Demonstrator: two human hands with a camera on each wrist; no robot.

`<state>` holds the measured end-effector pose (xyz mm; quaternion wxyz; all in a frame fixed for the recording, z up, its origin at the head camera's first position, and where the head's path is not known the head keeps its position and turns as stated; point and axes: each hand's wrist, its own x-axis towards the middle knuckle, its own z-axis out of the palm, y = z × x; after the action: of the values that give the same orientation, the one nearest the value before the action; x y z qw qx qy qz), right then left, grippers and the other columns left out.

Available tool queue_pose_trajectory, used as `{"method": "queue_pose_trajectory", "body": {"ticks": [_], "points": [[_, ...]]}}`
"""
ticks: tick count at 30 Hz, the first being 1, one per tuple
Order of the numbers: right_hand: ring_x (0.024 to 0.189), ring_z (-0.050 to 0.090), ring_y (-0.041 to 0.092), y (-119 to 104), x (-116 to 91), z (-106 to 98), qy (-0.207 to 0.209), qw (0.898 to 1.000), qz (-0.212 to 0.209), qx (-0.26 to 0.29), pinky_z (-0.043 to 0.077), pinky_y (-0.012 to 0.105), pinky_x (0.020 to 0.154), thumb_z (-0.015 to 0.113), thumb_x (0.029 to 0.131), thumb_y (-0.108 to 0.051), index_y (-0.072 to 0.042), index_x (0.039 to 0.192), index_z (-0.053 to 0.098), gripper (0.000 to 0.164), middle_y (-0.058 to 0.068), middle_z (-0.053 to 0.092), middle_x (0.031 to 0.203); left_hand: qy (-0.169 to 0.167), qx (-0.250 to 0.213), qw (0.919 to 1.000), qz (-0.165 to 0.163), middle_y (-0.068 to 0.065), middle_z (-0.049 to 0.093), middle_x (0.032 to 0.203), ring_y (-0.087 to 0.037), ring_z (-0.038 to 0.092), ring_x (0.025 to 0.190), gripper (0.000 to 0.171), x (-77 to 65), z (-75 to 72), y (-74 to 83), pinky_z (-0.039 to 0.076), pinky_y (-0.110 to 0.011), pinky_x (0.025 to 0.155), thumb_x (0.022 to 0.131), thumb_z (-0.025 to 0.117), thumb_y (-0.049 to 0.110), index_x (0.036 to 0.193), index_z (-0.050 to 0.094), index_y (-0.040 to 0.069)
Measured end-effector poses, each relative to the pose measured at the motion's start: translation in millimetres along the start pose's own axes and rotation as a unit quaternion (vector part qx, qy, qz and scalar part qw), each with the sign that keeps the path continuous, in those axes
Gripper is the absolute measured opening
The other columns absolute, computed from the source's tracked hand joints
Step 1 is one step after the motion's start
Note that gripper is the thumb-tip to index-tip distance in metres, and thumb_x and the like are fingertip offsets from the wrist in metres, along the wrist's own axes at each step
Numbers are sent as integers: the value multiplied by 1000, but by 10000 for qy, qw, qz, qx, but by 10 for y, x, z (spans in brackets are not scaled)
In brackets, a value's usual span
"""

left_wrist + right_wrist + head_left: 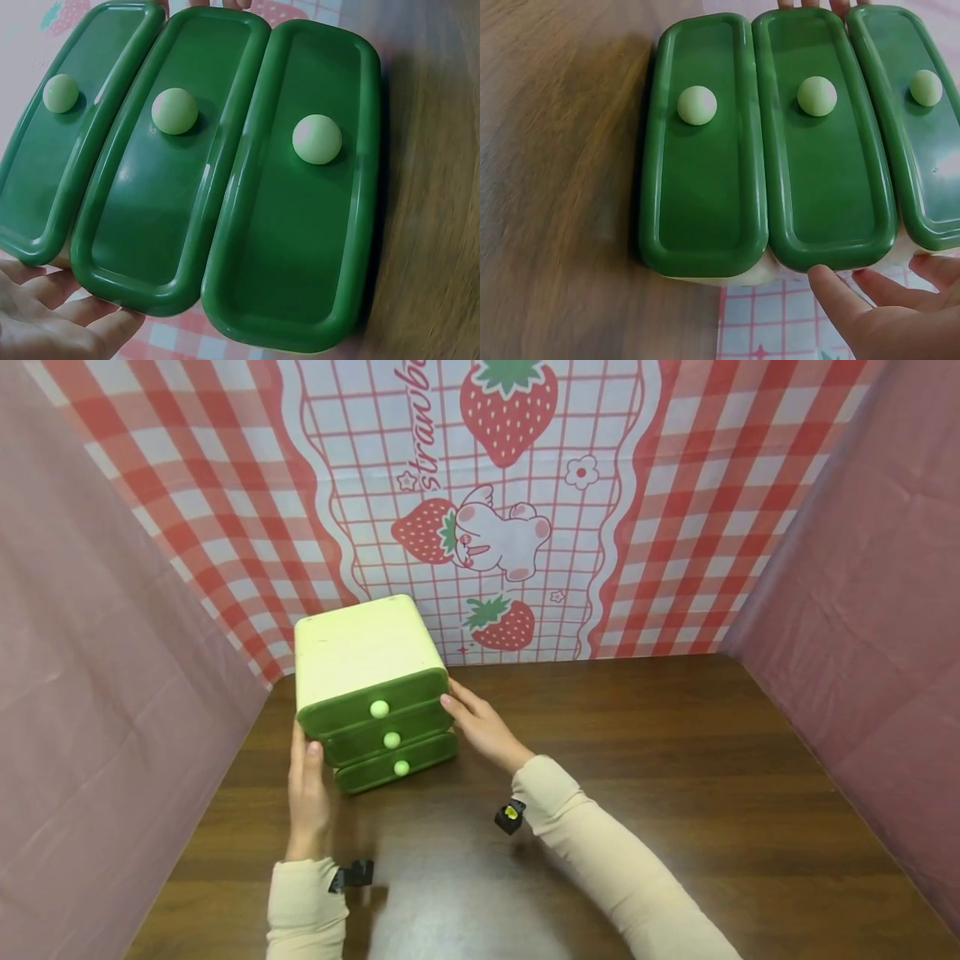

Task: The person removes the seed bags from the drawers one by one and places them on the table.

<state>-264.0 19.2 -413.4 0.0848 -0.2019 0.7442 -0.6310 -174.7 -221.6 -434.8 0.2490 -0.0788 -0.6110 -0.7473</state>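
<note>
A small three-drawer box (367, 647) with a pale yellow-green top stands at the left of the table, near the back. Its dark green drawer fronts each carry a round pale green knob (379, 709). On the box's left side lies my left hand (307, 797), fingers extended along it and thumb near the front edge. My right hand (487, 731) presses the opposite side, its thumb by the upper front corner. Both wrist views show straight fingers against the drawer unit's sides. All three drawers look closed, the bottom drawer (705, 187) lying nearest the wood.
The brown wooden table (637, 793) runs on to the right of the box. Behind it hangs a red-and-white checked cloth (697, 510) with strawberry prints. Pink cloth (847, 577) walls stand at both sides. A small black camera (510, 816) sits on each wrist.
</note>
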Motion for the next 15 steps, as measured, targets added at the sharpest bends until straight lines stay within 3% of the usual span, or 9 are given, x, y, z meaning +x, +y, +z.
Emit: {"method": "queue_pose_trajectory", "body": {"ticks": [8,15], "points": [[145,34,28,28,-173,-186,164,9999,-3,11,41,46,113,43,106,-33,-14,155,31,54,8,31,160,-198,94,9997,-82,-9,14,165,-21,16,152,57,-8,147,-63,19,-24,124,106,34,19,158,14,12],[146,33,26,57,-331,-346,454,9989,-36,-87,41,46,113,42,106,-33,-13,154,31,54,7,32,160,-316,433,9980,-320,-5,19,165,-20,16,152,55,-12,286,-100,13,-35,127,106,35,22,158,19,16]]}}
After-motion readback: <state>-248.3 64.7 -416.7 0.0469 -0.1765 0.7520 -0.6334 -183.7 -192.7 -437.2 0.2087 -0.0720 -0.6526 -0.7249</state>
